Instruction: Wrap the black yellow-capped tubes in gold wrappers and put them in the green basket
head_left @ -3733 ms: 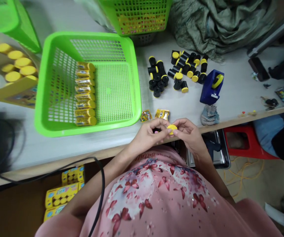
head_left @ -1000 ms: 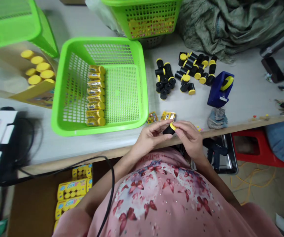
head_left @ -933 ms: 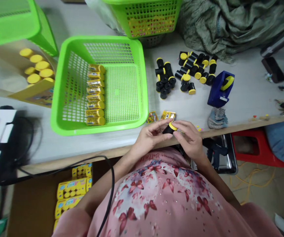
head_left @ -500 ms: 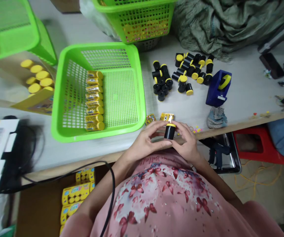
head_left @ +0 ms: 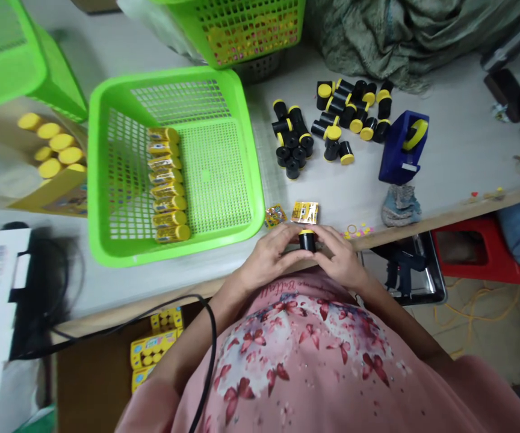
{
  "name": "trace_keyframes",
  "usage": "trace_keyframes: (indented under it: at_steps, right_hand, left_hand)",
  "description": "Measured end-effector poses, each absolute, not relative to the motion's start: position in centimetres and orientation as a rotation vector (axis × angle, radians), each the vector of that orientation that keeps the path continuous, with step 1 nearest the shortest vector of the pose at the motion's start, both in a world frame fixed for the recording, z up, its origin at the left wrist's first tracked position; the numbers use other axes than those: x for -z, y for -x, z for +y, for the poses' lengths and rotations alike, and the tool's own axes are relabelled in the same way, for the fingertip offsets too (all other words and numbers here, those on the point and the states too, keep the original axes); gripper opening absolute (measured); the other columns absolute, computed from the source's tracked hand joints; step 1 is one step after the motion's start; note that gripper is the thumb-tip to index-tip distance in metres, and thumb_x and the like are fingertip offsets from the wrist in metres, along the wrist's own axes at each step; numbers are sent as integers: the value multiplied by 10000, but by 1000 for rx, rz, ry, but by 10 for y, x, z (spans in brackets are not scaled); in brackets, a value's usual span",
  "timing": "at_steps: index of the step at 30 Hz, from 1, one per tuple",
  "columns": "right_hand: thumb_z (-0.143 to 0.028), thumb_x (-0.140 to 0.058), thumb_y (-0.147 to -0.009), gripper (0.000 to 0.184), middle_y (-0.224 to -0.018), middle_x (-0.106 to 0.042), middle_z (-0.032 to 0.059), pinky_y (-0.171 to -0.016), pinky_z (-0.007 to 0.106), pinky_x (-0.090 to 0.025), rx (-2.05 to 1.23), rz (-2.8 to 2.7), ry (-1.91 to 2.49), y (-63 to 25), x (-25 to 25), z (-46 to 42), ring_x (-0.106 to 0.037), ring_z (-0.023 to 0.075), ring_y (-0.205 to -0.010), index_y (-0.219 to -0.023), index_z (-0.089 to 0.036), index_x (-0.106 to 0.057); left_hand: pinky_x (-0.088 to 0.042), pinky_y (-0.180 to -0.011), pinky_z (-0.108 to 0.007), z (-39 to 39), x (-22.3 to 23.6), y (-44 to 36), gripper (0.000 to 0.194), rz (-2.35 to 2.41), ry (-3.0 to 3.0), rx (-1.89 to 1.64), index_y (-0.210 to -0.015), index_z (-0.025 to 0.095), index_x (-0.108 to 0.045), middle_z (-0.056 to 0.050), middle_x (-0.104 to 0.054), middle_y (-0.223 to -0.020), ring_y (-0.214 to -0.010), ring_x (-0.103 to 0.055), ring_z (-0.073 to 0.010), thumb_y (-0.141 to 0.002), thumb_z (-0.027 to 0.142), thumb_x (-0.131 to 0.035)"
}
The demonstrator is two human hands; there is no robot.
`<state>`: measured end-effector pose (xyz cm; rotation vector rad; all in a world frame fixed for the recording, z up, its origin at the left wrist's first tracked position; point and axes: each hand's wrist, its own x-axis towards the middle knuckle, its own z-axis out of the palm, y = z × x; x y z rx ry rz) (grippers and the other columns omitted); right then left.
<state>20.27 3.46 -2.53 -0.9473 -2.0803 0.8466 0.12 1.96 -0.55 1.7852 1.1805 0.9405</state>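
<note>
At the table's front edge, a small black canister (head_left: 307,242) with a yellow cap sits upright between my two hands. My left hand (head_left: 271,255) closes on its left side with thumb and fingers. On the other side, the fingers and thumb of my right hand (head_left: 339,255) grip it too. Just beyond my fingers lie a yellow printed label stack (head_left: 305,213) and a smaller printed piece (head_left: 275,215). Similar black canisters with yellow caps are spread farther back in a left cluster (head_left: 292,139) and a right cluster (head_left: 348,114).
Left of my hands stands a green basket (head_left: 254,180) holding a row of yellow wrapped tubes (head_left: 170,189). A blue tape dispenser (head_left: 395,153) and a grey cloth lump (head_left: 401,205) are to the right. Below the table is a box of yellow packs (head_left: 151,350).
The view has shifted slightly. Both hands stay on the canister, which now looks more upright and shorter, with the printed label stack beyond it more fully visible.
</note>
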Motion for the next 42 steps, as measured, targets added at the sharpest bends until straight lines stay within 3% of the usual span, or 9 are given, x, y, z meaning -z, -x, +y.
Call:
trace_keyframes:
  at_steps: [5, 10, 13, 18, 25, 29, 34, 38, 42]
  right_hand:
    - [-163, -581, -869, 456, -1207, -657, 93, -939, 375, -577, -976, -1973, 974, -203, 30, 37, -647, 204, -1103, -1317, -239, -536]
    - [-144, -551, -882, 432, -1255, -619, 97, -976, 411, -559, -748, -1807, 976, -192, 27, 30, -603, 221, -1201, -1296, -264, -520]
    - [-88, -540, -884, 479, -1230, -640, 90, -1007, 440, -537, -467, -1951, 882, -189, 19, 27, -614, 219, -1176, -1321, -281, -510]
    - [-189, -662, -862, 601, -1302, -620, 119, -1038, 489, -502, -421, -2080, 906, -209, 3, 32, -577, 265, -1234, -1416, -255, -438]
    - [-168, -547, -938, 210, -1064, -730, 85, -940, 431, -521, -349, -1886, 1138, -232, 11, 54, -666, 215, -1026, -1095, -220, -676]
    - [-209, -508, -961, 207, -992, -745, 84, -911, 398, -508, -209, -1912, 1254, -241, 17, 61, -677, 207, -951, -1009, -207, -708]
    - [-274, -509, -917, 311, -1056, -677, 201, -870, 476, -452, 199, -1788, 1873, -300, 26, 83, -594, 306, -986, -1074, -105, -717]
    - [-208, -540, -831, 233, -852, -672, 155, -810, 446, -438, 115, -1834, 2050, -348, 34, 109, -569, 281, -834, -869, -121, -754]
    - [-298, -654, -806, 173, -857, -669, 190, -812, 483, -436, 265, -1627, 2109, -363, 25, 116, -578, 350, -911, -795, -140, -725]
  left_hand:
    - [-540, -906, -392, 20, 14, -7, 389, 1191, -1704, -1010, -1169, 202, -646, -95, -689, -1073, -1000, -659, -225, -839, 402, -692]
    - [-500, -993, -391, 15, 13, -19, 559, 1080, -1487, -1100, -1339, 242, -557, -111, -597, -1357, -1213, -579, -253, -829, 421, -699]
    - [-487, -1008, -375, 12, 11, -27, 464, 1095, -1325, -1115, -1277, 205, -605, -91, -674, -1251, -1124, -629, -226, -857, 391, -672]
    - [-530, -954, -366, 7, 6, -18, 410, 1130, -1259, -1133, -1161, 190, -653, -75, -722, -1141, -1025, -674, -213, -800, 367, -734]
    - [-519, -1001, -404, 9, 0, 14, 401, 1385, -1340, -1091, -1127, 188, -676, -86, -723, -1171, -1059, -677, -236, -795, 410, -720]
    - [-501, -1028, -406, 16, 3, 24, 422, 1433, -1373, -1105, -1131, 192, -687, -93, -713, -1206, -1109, -661, -249, -785, 429, -728]
    - [-495, -1029, -423, 14, 7, 39, 475, 1504, -1234, -1137, -1099, 168, -697, -102, -720, -1175, -1081, -669, -263, -735, 466, -764]
    - [-524, -979, -417, 1, 8, 40, 494, 1509, -1131, -1122, -1088, 167, -704, -97, -736, -1124, -1015, -687, -256, -699, 457, -794]
    - [-538, -948, -417, -13, 15, 28, 446, 1487, -1133, -1075, -1106, 183, -694, -94, -741, -1102, -999, -692, -249, -734, 419, -766]
